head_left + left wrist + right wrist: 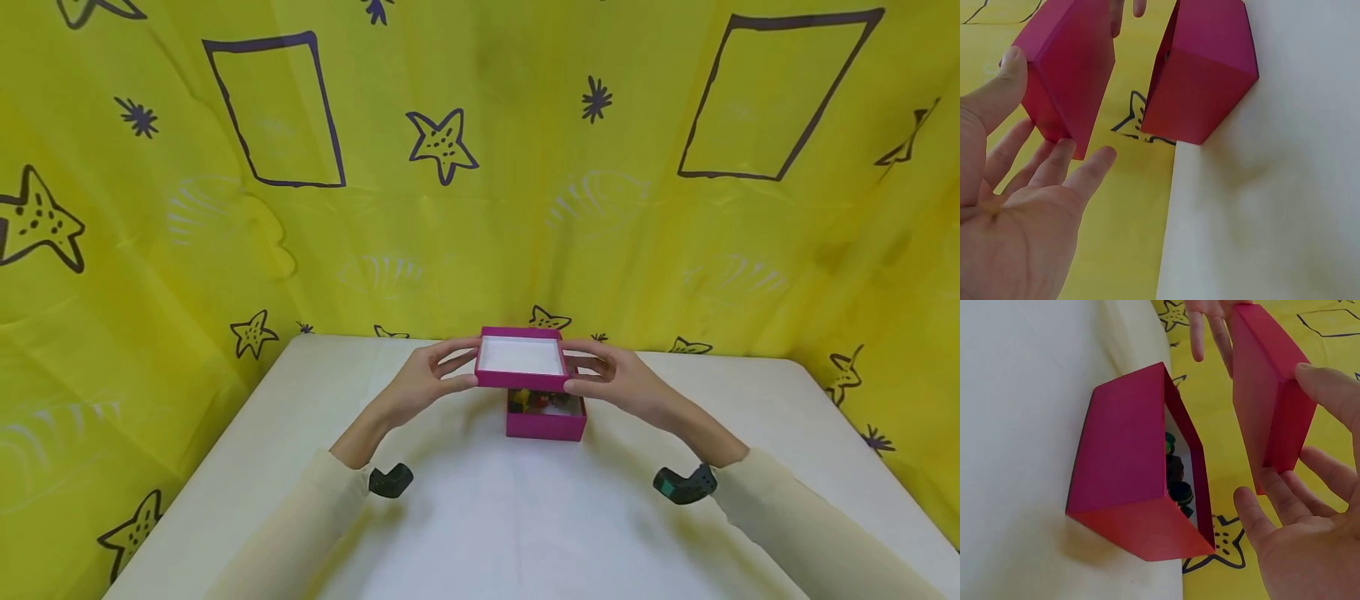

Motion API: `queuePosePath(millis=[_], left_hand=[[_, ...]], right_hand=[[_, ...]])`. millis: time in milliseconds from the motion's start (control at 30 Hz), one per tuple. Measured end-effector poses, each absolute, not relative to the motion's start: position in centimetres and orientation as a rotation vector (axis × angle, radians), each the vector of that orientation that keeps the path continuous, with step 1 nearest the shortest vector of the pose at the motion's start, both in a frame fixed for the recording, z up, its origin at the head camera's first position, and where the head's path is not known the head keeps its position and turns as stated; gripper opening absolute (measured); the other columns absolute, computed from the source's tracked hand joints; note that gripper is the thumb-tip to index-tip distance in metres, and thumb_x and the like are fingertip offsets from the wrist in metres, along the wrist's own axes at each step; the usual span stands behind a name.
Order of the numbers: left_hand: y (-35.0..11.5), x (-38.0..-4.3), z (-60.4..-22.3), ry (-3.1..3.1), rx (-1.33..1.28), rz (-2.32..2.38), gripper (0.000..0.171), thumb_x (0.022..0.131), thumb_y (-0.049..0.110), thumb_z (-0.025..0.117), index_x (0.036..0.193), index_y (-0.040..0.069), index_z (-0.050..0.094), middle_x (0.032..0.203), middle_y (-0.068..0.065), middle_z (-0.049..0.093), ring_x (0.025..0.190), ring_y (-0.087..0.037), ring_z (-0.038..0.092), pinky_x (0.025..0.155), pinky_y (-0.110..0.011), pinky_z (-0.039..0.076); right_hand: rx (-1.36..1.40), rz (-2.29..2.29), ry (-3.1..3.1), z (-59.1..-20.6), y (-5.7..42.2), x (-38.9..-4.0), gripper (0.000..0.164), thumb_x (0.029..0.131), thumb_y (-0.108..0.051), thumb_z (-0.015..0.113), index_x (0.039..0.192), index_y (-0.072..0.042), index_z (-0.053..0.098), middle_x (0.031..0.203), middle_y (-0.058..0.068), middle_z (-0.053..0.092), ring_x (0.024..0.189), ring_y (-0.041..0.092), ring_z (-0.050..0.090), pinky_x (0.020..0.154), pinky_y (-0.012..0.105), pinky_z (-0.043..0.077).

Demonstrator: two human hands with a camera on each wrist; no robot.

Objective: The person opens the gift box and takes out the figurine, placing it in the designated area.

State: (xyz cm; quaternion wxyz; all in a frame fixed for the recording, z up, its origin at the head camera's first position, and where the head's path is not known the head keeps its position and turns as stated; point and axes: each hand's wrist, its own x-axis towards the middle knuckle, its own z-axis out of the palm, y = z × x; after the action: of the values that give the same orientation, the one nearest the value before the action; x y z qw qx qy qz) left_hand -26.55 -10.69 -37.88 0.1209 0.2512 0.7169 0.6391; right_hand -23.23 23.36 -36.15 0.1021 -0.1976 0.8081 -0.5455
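Note:
A magenta box lid (522,357) is held up over the table, its white inside facing the head camera. My left hand (420,383) grips its left end, thumb (1013,69) on one edge and fingertips against the other side. On the right end my right hand (626,383) pinches it the same way, between thumb and fingers. Just below and apart from the lid, the magenta box (546,427) stands uncovered on the table. Small dark, green, yellow and red objects (1179,490) lie inside it; their kind cannot be made out, and the lid hides part of them.
The white tabletop (457,517) spreads around the box. A yellow cloth (510,225) printed with stars and frames hangs behind the table and along both sides. Dark bands (391,481) sit at both wrists over pale sleeves.

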Motion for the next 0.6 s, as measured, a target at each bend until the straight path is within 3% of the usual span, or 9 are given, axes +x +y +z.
queuePosePath(millis=[167, 400, 600], left_hand=[[-12.4, -26.4, -38.0, 2.055, 0.701, 1.884, 0.062, 0.089, 0.004, 0.079, 0.147, 0.008, 0.056, 0.155, -0.005, 0.050, 0.143, -0.024, 0.047, 0.103, -0.034, 0.052], [-15.0, -26.4, -38.2, 2.072, 0.696, 1.848, 0.064, 0.086, 0.003, 0.082, 0.145, 0.006, 0.057, 0.155, -0.008, 0.049, 0.144, -0.029, 0.045, 0.102, -0.034, 0.052], [-17.8, -26.2, -38.4, 2.094, 0.665, 1.827, 0.063, 0.087, 0.003, 0.081, 0.144, 0.003, 0.057, 0.158, -0.009, 0.046, 0.145, -0.032, 0.044, 0.100, -0.035, 0.053]], right_hand=[[-0.606, -1.602, 2.365, -35.9, 21.8, -23.4, 0.069, 0.091, -0.023, 0.081, 0.151, -0.008, 0.049, 0.153, 0.019, 0.049, 0.141, 0.045, 0.045, 0.103, 0.042, 0.052], [-0.714, -1.527, 2.427, -36.3, 19.5, -23.6, 0.070, 0.090, -0.021, 0.082, 0.150, -0.006, 0.050, 0.149, 0.016, 0.053, 0.139, 0.044, 0.047, 0.108, 0.052, 0.048], [-0.751, -1.535, 2.421, -36.9, 16.6, -23.8, 0.068, 0.090, -0.016, 0.082, 0.149, -0.004, 0.051, 0.152, 0.015, 0.049, 0.138, 0.043, 0.049, 0.108, 0.054, 0.046]])
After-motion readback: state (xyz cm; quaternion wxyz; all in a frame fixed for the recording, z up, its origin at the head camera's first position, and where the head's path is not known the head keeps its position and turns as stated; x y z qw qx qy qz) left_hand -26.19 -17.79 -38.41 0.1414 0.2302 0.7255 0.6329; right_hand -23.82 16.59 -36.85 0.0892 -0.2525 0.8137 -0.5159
